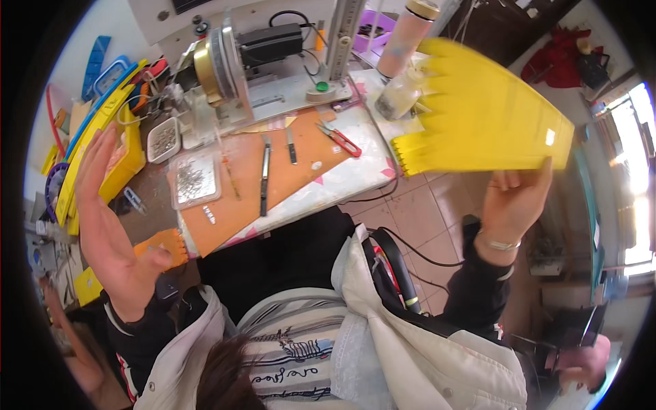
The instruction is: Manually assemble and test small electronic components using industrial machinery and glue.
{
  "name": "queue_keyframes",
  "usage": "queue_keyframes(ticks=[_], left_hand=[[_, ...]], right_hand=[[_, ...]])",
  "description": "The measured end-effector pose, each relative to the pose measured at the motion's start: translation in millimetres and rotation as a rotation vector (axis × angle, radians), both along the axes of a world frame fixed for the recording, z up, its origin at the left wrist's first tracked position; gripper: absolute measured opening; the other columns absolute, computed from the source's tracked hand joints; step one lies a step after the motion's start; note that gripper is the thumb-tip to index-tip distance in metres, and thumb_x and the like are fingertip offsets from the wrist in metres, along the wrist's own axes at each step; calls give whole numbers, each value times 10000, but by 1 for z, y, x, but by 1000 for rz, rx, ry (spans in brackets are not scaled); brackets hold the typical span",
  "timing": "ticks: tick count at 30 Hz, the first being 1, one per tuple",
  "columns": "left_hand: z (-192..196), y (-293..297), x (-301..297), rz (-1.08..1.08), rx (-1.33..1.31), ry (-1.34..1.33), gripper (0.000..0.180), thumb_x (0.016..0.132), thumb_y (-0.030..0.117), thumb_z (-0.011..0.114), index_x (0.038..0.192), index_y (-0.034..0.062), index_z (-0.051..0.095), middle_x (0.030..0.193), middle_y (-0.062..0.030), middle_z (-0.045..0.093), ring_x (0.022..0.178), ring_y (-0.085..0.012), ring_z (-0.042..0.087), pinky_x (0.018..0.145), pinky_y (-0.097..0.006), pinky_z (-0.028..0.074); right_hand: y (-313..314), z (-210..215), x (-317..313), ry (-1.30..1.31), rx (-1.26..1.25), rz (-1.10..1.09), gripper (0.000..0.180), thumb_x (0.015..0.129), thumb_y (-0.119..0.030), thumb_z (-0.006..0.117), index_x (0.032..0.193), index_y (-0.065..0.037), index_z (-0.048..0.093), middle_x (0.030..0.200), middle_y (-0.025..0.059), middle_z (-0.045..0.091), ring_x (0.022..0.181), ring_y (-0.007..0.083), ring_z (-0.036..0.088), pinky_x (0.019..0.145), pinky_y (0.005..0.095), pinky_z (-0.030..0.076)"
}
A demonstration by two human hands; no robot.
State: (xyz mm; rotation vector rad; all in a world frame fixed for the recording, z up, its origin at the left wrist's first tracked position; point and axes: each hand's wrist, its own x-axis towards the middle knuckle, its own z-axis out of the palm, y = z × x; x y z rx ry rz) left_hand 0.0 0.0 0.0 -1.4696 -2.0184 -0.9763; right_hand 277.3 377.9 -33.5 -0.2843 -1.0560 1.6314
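My right hand (514,201) is raised at the right, fingers and thumb pinching the lower edge of a large flat yellow sheet (499,109). Its left side is jagged and slightly blurred, and a small white patch shows near its right end. A narrower yellow toothed piece (415,154) juts out below its left end. On the left, my left hand (113,219) is lifted with fingers stretched up and thumb apart, holding nothing. It is nearest to a yellow bin (130,150). Under the thumb shows an orange piece with a toothed edge (164,247).
The worktable (294,201) carries an orange mat (239,164), a craft knife (264,176), red-handled snips (342,140) and a tray of small metal pins (196,179). Behind stands a motorised machine (270,44). A pink bottle (408,41) is behind the yellow sheet. Cables hang over the tiled floor.
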Motion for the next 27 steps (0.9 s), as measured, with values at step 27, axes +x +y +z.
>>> queue_keyframes(ticks=[27], left_hand=[[-27,-14,-48,173,-273,-215,469,790,152,750,1235,31,666,1315,-153,642,1325,-338,524,1198,-465,286]], right_hand=[[222,-181,66,-1333,1323,-635,380,1065,-361,523,1160,-48,717,629,-38,495,487,90,448,449,288,335]])
